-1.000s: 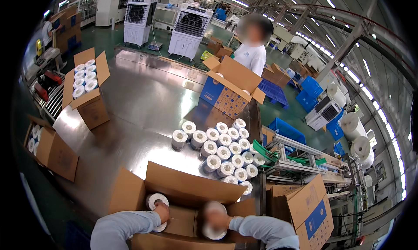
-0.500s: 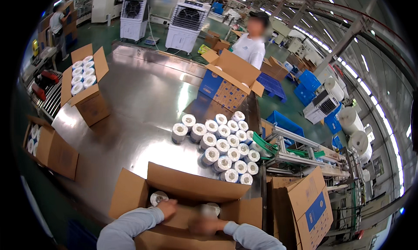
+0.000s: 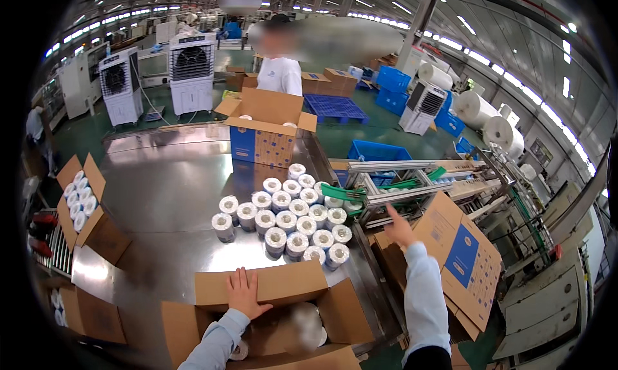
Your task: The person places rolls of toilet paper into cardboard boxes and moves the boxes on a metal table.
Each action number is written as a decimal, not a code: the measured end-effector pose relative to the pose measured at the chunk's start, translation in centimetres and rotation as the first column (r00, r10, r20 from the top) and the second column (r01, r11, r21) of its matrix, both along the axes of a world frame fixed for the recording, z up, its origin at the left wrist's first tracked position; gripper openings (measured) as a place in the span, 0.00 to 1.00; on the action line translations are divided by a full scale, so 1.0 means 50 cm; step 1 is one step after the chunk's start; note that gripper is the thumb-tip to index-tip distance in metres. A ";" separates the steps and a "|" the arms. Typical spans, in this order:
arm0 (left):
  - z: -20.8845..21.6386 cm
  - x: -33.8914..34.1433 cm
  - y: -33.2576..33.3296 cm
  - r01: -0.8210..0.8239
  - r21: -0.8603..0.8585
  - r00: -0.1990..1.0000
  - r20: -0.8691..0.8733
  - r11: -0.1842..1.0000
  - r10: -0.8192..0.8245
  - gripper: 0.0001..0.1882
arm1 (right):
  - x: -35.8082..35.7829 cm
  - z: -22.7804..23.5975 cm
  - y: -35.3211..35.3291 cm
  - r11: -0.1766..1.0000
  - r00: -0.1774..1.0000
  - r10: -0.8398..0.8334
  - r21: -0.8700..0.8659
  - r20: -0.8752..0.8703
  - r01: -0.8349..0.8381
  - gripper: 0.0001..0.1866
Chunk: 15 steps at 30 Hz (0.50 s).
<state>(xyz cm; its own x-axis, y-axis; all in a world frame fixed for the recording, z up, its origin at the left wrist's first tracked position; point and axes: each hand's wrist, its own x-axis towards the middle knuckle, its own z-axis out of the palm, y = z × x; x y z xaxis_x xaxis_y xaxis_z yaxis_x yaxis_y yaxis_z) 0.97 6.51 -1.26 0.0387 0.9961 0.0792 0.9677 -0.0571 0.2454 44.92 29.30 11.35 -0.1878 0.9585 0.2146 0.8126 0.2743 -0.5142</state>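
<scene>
An open cardboard box (image 3: 270, 285) stands at the near edge of the metal table, with a few paper rolls (image 3: 310, 325) inside, one of them blurred. My left hand (image 3: 246, 294) lies with fingers spread on the box's far flap. Reaching out to the right, my right hand (image 3: 400, 229) is in the air above the folded cartons (image 3: 460, 257), its forefinger stretched out and nothing seen in it. Beyond the box, a cluster of upright white rolls (image 3: 286, 220) with blue sides covers the middle right of the table.
Opposite, a person (image 3: 280, 75) stands behind an open blue-printed box (image 3: 262, 144) holding rolls. A filled box (image 3: 82, 201) is at the left, another (image 3: 96, 312) nearer. A conveyor with metal rails (image 3: 412, 183) and green guides meets the table's right side.
My right hand has come out of the box and swung up to the right. My left hand has moved from inside onto the far flap. The view has turned right.
</scene>
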 end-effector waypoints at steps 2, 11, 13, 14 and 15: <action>-0.013 -0.024 -0.004 -0.021 -0.041 0.996 -0.086 0.999 0.017 0.54 | -0.189 0.128 0.101 0.998 0.999 0.039 -0.041 -0.028 -0.040 0.45; -0.045 -0.071 -0.002 -0.092 -0.003 0.978 -0.187 0.996 0.089 0.53 | -0.612 0.178 0.015 0.720 0.747 0.619 0.203 0.243 -0.663 0.23; -0.048 -0.033 0.023 -0.040 0.003 0.990 -0.132 0.999 0.040 0.53 | -0.545 0.050 -0.175 0.532 0.550 0.833 -0.367 0.063 -0.763 0.29; -0.052 -0.042 0.019 -0.042 -0.013 0.990 -0.132 0.999 0.040 0.53 | -0.539 0.039 -0.258 0.292 0.317 0.947 -0.561 0.056 -0.775 0.29; -0.055 -0.046 0.020 -0.053 -0.007 0.989 -0.139 0.999 0.051 0.53 | -0.529 0.032 -0.336 0.034 0.074 0.997 -0.725 -0.023 -0.688 0.30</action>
<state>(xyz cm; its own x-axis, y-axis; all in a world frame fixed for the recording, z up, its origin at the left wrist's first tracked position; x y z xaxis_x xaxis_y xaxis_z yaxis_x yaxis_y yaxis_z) -1.35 7.51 -3.99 -0.0033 0.9978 0.0660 0.9940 -0.0039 0.1090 18.47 12.48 12.97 -0.8284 -0.1396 -0.5425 0.2422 0.7840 -0.5715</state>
